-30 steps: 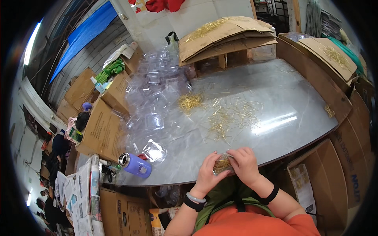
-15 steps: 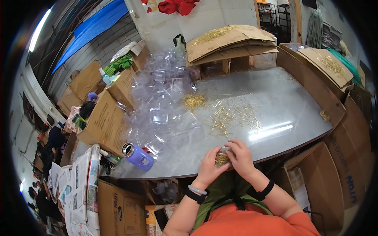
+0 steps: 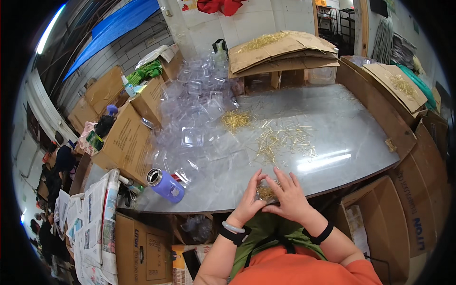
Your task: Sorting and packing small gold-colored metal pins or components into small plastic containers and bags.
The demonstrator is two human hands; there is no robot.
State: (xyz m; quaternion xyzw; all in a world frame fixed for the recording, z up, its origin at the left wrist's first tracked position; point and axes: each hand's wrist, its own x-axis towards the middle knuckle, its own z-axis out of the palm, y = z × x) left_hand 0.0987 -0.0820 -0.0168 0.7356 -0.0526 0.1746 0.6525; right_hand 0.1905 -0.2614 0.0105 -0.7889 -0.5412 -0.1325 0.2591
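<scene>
At the table's near edge, a small heap of thin gold wire pieces (image 3: 267,192) sits between my two hands, apparently in a clear plastic box whose walls are mostly hidden. My left hand (image 3: 245,203) curves round its left side, thumb and fingers against it. My right hand (image 3: 293,198) is on the other side, fingers stretched out and spread, its thumb close to the left thumb. Just beyond my fingertips lie scattered gold wire pieces (image 3: 280,141). A denser gold pile (image 3: 235,120) is farther left.
Many clear plastic boxes (image 3: 192,137) cover the table's left part. A purple open-topped bottle (image 3: 168,186) stands near the front left edge. Cardboard sheets (image 3: 285,54) bearing gold pieces form a raised cover at the back. A wooden board (image 3: 380,111) borders the right side.
My right hand's fingers have lifted and spread apart. Both hands have shifted slightly within view, still around the gold heap. The whole view has tilted a little.
</scene>
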